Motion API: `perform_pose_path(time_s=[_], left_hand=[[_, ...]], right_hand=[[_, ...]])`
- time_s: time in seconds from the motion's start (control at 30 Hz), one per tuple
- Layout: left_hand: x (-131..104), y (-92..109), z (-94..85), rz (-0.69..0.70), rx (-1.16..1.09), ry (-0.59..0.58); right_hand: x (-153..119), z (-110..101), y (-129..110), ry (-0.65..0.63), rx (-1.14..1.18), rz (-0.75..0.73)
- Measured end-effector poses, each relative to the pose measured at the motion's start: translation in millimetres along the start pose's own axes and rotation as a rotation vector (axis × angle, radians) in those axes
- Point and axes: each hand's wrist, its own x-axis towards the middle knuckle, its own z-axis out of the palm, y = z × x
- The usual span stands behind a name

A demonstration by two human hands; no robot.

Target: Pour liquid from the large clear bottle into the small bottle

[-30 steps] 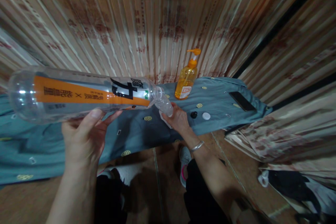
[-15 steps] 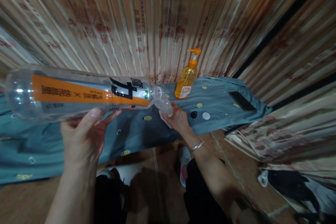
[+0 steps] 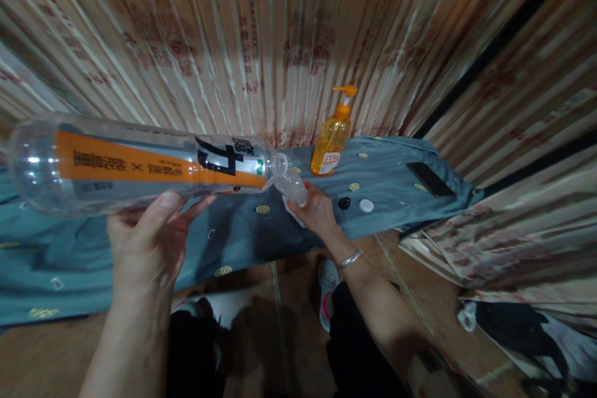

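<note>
A large clear plastic bottle (image 3: 140, 168) with an orange and grey label lies nearly level, held up from below by my left hand (image 3: 152, 230), thumb on the near side. Its mouth points right and meets the opening of a small clear bottle (image 3: 291, 185), which slants down to the right. My right hand (image 3: 317, 210) grips that small bottle near its lower end. A pale flat object (image 3: 293, 210) shows partly beneath the small bottle; what it is cannot be made out.
An orange pump bottle (image 3: 330, 143) stands on the teal cloth (image 3: 377, 168) behind my right hand. Right of that hand lie a small black item (image 3: 344, 203) and a white disc (image 3: 366, 206). A dark phone-like slab (image 3: 430, 180) lies farther right. Pleated curtain (image 3: 209, 31) hangs behind.
</note>
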Motion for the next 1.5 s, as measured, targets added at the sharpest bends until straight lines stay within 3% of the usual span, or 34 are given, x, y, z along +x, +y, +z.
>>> perform_pose_path(time_s=[1.5], left_hand=[[-1.3,-1.2,1.8,-0.006,0.009,0.000]], right_hand=[[-0.8,-3.7,-2.3,-0.026,-0.023,0.005]])
